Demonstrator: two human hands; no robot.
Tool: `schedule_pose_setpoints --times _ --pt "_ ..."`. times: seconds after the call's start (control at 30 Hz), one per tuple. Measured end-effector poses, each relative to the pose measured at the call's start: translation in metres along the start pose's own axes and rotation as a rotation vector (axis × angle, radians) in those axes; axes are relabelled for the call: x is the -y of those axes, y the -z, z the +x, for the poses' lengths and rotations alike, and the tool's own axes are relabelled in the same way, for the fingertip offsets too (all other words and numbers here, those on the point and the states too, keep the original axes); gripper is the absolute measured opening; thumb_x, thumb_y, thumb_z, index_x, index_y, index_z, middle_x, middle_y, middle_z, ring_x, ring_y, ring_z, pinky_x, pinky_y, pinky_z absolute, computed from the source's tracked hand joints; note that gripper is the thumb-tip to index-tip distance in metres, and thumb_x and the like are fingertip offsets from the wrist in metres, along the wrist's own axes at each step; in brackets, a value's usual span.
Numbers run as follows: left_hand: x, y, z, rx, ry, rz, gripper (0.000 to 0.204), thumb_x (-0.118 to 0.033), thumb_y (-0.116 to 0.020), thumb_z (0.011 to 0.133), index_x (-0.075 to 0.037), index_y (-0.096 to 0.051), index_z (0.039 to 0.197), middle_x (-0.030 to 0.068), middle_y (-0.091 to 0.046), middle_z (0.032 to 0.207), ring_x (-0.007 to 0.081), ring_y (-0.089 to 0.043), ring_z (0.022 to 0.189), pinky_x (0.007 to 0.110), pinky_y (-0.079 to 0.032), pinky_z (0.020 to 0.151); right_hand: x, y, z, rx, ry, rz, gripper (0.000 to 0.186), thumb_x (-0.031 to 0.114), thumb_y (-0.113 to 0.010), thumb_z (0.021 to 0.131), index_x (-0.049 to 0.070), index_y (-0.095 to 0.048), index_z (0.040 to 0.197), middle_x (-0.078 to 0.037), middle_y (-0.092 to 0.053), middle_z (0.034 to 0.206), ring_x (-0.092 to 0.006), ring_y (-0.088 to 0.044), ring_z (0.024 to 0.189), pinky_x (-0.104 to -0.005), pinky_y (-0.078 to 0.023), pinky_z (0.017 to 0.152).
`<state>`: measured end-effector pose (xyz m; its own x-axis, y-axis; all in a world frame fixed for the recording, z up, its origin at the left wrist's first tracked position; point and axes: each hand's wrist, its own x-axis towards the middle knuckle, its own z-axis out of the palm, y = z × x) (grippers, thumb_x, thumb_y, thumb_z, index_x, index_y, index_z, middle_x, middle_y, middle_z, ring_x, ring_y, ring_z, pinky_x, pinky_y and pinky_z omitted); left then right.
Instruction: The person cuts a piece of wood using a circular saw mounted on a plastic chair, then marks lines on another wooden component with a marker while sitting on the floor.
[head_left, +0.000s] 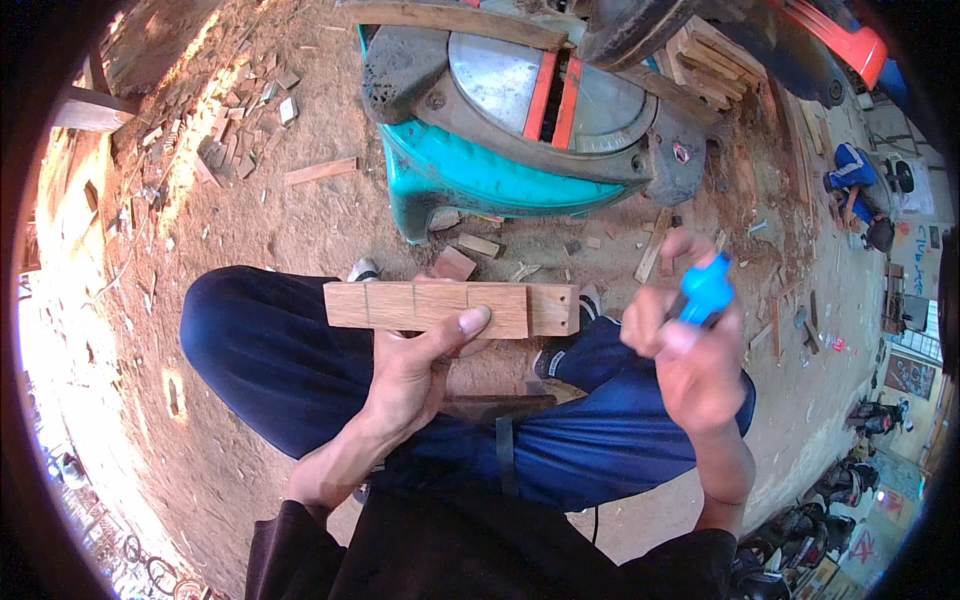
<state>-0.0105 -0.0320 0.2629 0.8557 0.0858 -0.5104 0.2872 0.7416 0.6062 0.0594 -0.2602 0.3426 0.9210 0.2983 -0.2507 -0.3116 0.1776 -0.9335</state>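
My left hand [412, 372] grips the marked wooden piece [435, 300] before me, its long axis running left to right, its two-holed end pointing toward my right hand [690, 352], which clasps a blurred blue tool [709, 287] apart from it.

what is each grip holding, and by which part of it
The left grip holds a wooden piece near mid-length, thumb on its face. The right grip holds a blue item; blur hides exactly where.

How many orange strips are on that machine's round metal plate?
2: a left strip and a right strip, flanking the dark slot; no others show.
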Motion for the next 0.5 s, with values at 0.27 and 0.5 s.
schedule_pose_setpoints --times 0.27,0.5 --pt "0.004 0.002 -0.003 -0.037 -0.188 0.240 0.035 -0.004 -0.085 0.084 -0.005 -0.057 0.105 0.0055 -0.066 0.100 0.0095 -0.064 0.089 0.028 -0.055 0.080 0.001 0.001 0.009 -0.155 0.135 0.188 0.033 0.018 -0.048 0.097 0.004 -0.047 0.127 -0.002 -0.043 0.079 -0.0118 -0.040 0.072 -0.0286 -0.033 0.070" --pt "0.010 -0.002 -0.013 -0.040 -0.510 0.516 0.039 -0.002 -0.088 0.080 -0.003 -0.054 0.099 0.0069 -0.067 0.100 0.0101 -0.066 0.093 0.028 -0.055 0.084 0.002 -0.007 0.002 -0.121 0.155 -0.122 0.028 0.017 -0.050 0.099 0.001 -0.047 0.123 -0.005 -0.047 0.083 -0.0104 -0.041 0.074 -0.0267 -0.034 0.067"
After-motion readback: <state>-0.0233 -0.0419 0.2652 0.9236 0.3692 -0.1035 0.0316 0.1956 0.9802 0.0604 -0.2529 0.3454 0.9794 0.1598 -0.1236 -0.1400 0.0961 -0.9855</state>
